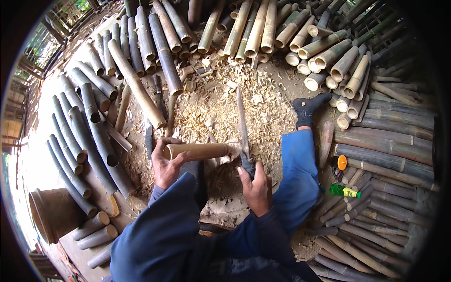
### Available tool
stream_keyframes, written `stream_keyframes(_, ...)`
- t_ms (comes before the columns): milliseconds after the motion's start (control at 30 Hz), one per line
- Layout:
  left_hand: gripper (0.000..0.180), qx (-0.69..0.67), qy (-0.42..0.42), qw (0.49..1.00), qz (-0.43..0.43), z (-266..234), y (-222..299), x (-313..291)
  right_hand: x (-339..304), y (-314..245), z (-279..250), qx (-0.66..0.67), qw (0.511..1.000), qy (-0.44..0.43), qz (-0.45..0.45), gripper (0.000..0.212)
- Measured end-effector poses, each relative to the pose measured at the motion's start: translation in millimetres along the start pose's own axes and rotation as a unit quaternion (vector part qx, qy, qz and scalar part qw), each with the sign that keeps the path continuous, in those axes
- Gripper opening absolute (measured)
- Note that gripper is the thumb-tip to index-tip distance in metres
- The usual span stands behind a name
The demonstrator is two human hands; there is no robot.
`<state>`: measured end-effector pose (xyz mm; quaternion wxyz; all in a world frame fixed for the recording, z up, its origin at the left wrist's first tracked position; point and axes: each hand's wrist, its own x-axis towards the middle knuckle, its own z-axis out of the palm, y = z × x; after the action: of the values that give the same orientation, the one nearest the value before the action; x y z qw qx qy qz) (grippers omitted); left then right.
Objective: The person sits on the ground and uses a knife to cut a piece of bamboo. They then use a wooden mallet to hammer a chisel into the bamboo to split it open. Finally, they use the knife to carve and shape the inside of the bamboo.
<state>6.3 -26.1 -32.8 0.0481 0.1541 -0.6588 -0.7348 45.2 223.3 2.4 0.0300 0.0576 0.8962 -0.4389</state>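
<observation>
My left hand [167, 163] is closed around the left end of a short, pale bamboo tube [199, 151], which lies almost level in front of me. The tube's right end looks whitish and freshly cut. In my right hand [257, 190] is a long knife [242, 123], gripped by its dark wrapped handle. Its narrow blade points away from me and crosses just beyond the tube's cut end; whether they touch I cannot tell. Pale wood shavings [206, 113] cover the ground ahead. What supports the tube's far end is partly hidden.
Dark bamboo tubes [101, 136] lie along the left, with paler bamboo tubes [256, 33] at the back. More bamboo poles [385, 145] are stacked right, near a green bottle [344, 191] and an orange round object [342, 162]. A brown bucket [54, 214] stands at left; another blade [149, 138] lies near my left hand.
</observation>
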Motion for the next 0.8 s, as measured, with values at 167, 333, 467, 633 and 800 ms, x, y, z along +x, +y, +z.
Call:
stream_keyframes(167,0.034,0.027,-0.029,0.998,0.056,-1.6,8.8,7.0,-2.3,19.9,28.2,0.092,0.985,0.101,-0.102,0.031)
stream_keyframes(333,0.039,0.000,-0.069,0.997,0.037,-10.3,-0.8,12.2,12.5,71.6,62.6,-0.135,0.988,-0.065,0.027,0.038)
stream_keyframes(467,0.040,-0.008,-0.106,0.994,-0.007,-24.0,8.8,9.3,9.5,-1.1,17.6,0.005,1.000,0.013,-0.022,0.037)
stream_keyframes(633,0.040,0.013,-0.114,0.993,-0.022,-21.1,3.7,9.4,4.6,47.2,49.2,-0.068,0.997,-0.024,0.032,0.035)
stream_keyframes(800,0.039,0.032,-0.134,0.990,-0.010,-26.5,12.9,7.7,8.9,41.8,42.6,-0.117,0.992,-0.053,0.009,0.039)
